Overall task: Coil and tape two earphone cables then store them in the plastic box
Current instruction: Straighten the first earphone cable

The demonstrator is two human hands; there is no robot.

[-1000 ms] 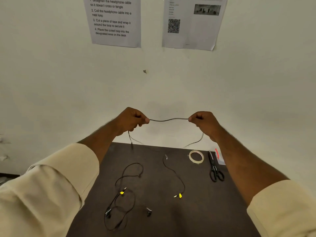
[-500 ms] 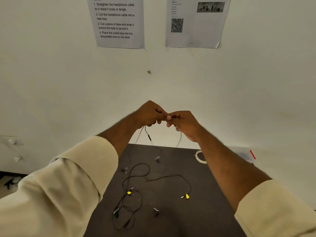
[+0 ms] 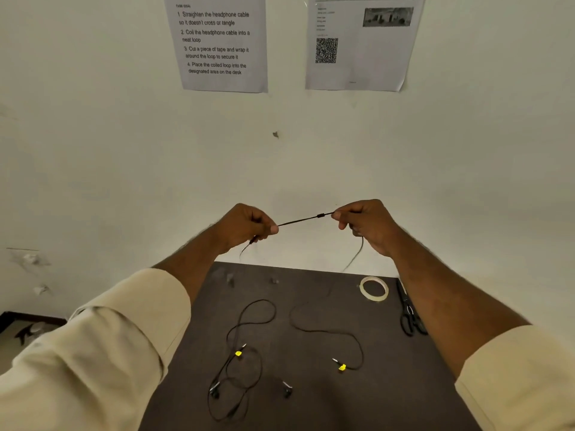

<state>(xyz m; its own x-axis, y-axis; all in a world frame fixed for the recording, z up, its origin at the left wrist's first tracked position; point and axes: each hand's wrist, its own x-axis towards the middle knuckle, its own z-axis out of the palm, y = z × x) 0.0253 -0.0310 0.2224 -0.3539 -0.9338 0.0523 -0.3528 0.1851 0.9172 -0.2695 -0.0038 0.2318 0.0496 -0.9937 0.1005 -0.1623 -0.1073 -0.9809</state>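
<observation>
Both hands are raised in front of the wall above the table (image 3: pixel 311 405), each curled round the same earphone cable (image 3: pixel 303 219): the left hand (image 3: pixel 245 227) pinches it between thumb and fingers, the right hand (image 3: pixel 365 223) does the same, and a short stretch runs taut between them with a small dark bead near the right fingertips. Its tail hangs from the right hand down to the table, ending at a yellow-tagged plug (image 3: pixel 341 366). The second cable (image 3: pixel 239 359) lies loosely tangled on the table; the tape roll (image 3: pixel 374 288) and scissors (image 3: pixel 410 318) sit near the back right. No plastic box shows. To straighten well, I judge a light pinch that lets the cable slide, pulling without jerking. Half a second ago the 2 hands met; now they are apart.
</observation>
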